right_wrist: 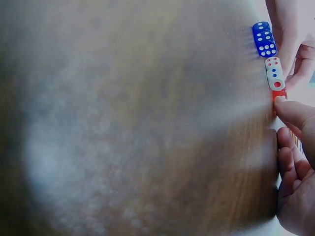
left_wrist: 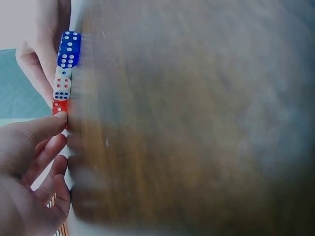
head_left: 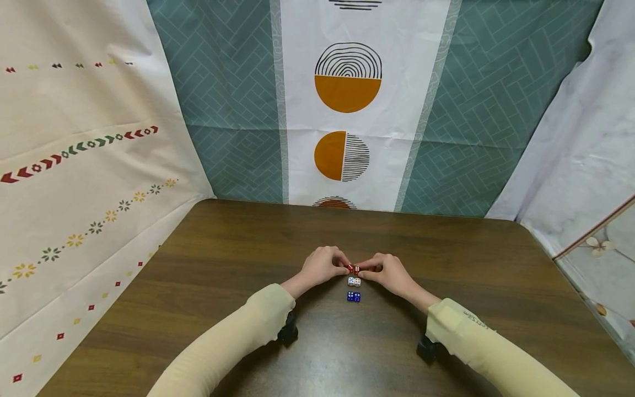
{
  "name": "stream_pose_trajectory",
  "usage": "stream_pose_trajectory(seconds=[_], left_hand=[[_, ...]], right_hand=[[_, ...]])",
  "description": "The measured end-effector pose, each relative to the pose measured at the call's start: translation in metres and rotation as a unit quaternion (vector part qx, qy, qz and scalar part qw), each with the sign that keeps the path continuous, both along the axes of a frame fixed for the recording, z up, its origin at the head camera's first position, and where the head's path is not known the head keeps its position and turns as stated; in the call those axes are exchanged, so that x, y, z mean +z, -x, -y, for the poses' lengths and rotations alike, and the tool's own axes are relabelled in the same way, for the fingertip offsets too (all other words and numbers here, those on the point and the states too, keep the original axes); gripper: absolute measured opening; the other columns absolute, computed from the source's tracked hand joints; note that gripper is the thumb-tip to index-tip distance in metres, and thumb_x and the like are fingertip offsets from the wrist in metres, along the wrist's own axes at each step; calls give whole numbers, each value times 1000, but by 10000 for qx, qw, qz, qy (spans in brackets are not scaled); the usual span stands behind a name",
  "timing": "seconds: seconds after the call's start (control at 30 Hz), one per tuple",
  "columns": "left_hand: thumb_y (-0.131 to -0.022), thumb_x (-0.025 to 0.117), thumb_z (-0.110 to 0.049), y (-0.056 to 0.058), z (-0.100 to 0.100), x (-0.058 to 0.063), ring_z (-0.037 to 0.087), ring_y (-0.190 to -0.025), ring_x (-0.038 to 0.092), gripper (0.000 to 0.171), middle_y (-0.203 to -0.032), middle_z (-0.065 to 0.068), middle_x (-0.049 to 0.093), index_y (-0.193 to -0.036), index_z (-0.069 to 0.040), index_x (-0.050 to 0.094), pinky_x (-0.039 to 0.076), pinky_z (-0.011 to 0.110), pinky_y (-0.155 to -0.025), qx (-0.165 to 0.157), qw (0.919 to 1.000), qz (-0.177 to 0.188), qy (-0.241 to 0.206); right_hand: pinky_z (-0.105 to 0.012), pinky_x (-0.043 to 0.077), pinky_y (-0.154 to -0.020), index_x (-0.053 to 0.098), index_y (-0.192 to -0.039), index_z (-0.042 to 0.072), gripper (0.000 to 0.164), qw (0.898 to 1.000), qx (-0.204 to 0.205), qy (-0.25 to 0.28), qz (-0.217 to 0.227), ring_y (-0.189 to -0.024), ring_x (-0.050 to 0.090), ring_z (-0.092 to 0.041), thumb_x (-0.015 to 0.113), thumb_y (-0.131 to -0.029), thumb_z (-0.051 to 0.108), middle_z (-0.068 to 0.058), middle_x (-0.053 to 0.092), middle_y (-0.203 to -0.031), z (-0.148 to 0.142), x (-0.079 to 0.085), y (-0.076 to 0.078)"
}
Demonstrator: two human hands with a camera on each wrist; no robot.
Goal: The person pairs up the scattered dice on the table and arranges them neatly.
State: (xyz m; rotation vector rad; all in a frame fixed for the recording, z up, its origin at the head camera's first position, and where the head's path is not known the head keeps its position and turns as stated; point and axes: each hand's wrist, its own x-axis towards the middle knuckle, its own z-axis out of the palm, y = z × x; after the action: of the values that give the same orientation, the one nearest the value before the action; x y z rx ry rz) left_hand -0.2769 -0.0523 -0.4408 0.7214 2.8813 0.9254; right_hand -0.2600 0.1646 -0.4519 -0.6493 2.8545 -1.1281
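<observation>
Two red dice sit side by side at the far end of a short column of dice. My left hand pinches the left red die between thumb and finger. From the other side, my right hand pinches the right red die. Just nearer to me is a touching pair of white dice with red and blue pips. A pair of blue dice lies nearest. In the left wrist view, the thumb covers part of a red die; the right thumb likewise covers one.
A dark brown wooden table spreads under both arms. Behind it hangs a green and white patterned cloth. Pale cloths hang at the left and right. Each wrist wears a black device.
</observation>
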Motion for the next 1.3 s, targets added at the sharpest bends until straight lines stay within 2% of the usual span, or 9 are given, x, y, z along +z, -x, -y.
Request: stream_pose_trajectory(seconds=[0.17,0.7,1.3], left_hand=[[-85,78,-24,0,0,-2,6,-71,54,11,-85,-5,68,-95,-19,79,40,22,-61,-27,10000,-72,-47],[-85,78,-25,1,-1,-2,6,-71,52,10,-84,-6,66,-94,-21,79,39,22,-61,-58,10000,11,14],[-86,78,-27,-2,-2,-2,5,-73,54,11,-85,-8,67,-96,-22,79,40,22,-64,31,9999,-69,67]], right_hand=[[-24,38,-61,79,-106,21,20,10000,-9,-14,6,-70,48,-11,76,-87,25,3,64,-80,0,0,0],[-24,38,-60,79,-105,21,19,10000,16,30,7,-69,47,-11,76,-87,24,3,64,-80,0,1,-1],[-24,38,-60,79,-105,18,20,10000,-2,-8,8,-69,48,-11,77,-86,23,3,65,-79,0,4,-2]])
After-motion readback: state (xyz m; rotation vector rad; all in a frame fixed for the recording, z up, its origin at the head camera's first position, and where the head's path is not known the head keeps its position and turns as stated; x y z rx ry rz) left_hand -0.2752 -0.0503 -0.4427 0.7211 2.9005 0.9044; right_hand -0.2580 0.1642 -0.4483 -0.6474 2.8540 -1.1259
